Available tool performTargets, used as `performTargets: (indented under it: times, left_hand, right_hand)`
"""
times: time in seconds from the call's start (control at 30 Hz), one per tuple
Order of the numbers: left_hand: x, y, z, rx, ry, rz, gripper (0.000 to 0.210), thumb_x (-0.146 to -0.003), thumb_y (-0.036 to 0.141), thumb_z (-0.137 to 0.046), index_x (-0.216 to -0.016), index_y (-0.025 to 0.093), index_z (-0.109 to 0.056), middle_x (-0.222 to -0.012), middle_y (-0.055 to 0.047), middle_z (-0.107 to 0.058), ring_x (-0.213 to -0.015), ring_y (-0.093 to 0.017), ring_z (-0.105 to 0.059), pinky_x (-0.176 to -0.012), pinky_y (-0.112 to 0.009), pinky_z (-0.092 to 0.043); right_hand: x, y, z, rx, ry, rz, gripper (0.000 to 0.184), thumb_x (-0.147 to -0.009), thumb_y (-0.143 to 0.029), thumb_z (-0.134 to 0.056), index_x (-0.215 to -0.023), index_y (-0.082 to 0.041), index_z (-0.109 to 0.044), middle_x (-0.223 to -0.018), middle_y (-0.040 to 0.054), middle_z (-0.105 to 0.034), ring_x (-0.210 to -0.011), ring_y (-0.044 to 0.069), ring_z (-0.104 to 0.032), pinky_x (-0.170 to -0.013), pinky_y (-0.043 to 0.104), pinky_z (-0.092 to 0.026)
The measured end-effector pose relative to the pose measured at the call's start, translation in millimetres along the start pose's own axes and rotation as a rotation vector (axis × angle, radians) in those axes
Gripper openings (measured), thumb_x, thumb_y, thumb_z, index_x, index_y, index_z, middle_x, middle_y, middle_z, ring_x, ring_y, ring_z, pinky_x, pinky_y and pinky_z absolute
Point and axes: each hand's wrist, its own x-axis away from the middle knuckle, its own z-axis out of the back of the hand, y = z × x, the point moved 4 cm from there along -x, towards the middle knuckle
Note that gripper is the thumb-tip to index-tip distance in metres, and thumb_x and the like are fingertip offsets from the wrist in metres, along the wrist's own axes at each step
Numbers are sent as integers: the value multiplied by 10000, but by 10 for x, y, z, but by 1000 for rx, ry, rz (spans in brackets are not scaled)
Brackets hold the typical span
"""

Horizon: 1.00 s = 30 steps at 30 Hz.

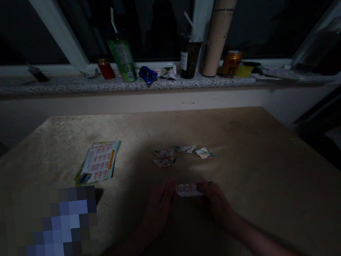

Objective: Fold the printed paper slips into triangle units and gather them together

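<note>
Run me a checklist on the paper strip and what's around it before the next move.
1. Left hand at the left end of the paper strip: ok.
2. Right hand near its right end: ok.
3. Four folded paper pieces apart from both hands, beyond the strip: ok.
4. Printed sheets off to the left, apart from the left hand: ok.
5. Light over the hands: dim, not ok.
6. Sharpness of the strip's creases: cannot tell, too small and dark.
</note>
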Motion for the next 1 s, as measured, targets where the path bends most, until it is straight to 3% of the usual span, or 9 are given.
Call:
performTargets:
  times: [0.17,0.3,0.4,0.5,0.57,0.63,0.73,0.87,1.0]
  left_hand:
    - [8,19,-1,205,-47,95,504,-800,626,-452,-552,191,-508,-528,22,-471,-498,-121,-427,-478,-212,-360]
    - [38,110,-72,308,-287,39,406,-747,549,-564,-582,180,-602,-552,0,-574,-540,-140,-509,-536,-219,-400]
    - [38,161,-118,247,-402,-19,392,-814,440,-520,-553,178,-650,-575,-13,-634,-594,-158,-572,-610,-226,-422]
    - [19,160,-137,221,-420,-34,402,-856,392,-477,-590,180,-690,-568,-11,-660,-588,-159,-596,-618,-223,-425]
    - [9,141,-141,232,-421,-24,387,-857,386,-484,-612,177,-699,-554,-11,-666,-564,-156,-601,-600,-219,-427]
    - [3,128,-136,231,-418,-23,383,-858,379,-486,-616,175,-701,-552,-13,-674,-557,-155,-610,-601,-218,-431]
    - [5,140,-139,227,-452,-38,397,-865,380,-469,-618,179,-705,-591,-17,-696,-584,-161,-630,-623,-222,-440]
    - [-3,158,-144,211,-452,-12,392,-850,370,-477,-577,183,-686,-586,-15,-692,-591,-166,-628,-618,-226,-441]
    - [-31,160,-112,206,-326,6,356,-839,390,-505,-618,176,-685,-596,-18,-683,-619,-174,-623,-632,-236,-443]
  right_hand:
    - [-32,-77,47,107,25,3,519,-809,-623,-389,-489,-217,-434,-460,-24,-371,-448,122,-345,-429,256,-280]
    - [-30,-82,19,101,5,42,548,-817,-635,-376,-484,-208,-456,-451,-20,-385,-433,119,-357,-415,250,-286]
    - [-41,-30,25,98,-5,92,565,-852,-602,-355,-467,-207,-476,-427,-10,-406,-409,123,-375,-402,250,-302]
    - [-62,66,87,102,2,172,506,-874,-541,-366,-535,-220,-560,-474,18,-498,-443,152,-454,-417,259,-366]
    - [-70,116,180,155,120,264,326,-762,-539,-555,-654,-240,-627,-536,22,-547,-492,174,-492,-446,275,-406]
    - [-79,155,227,176,166,291,298,-646,-534,-669,-727,-248,-647,-572,23,-562,-529,192,-510,-472,293,-429]
    - [-94,120,198,184,159,280,307,-747,-538,-571,-674,-244,-624,-575,30,-569,-525,185,-512,-478,288,-429]
    - [-124,39,60,22,-8,82,523,-870,-578,-329,-550,-217,-532,-509,18,-511,-463,152,-456,-429,263,-376]
    - [-136,-72,87,-108,29,185,356,-831,-532,-493,-819,-198,-616,-652,-4,-554,-581,140,-494,-515,233,-398]
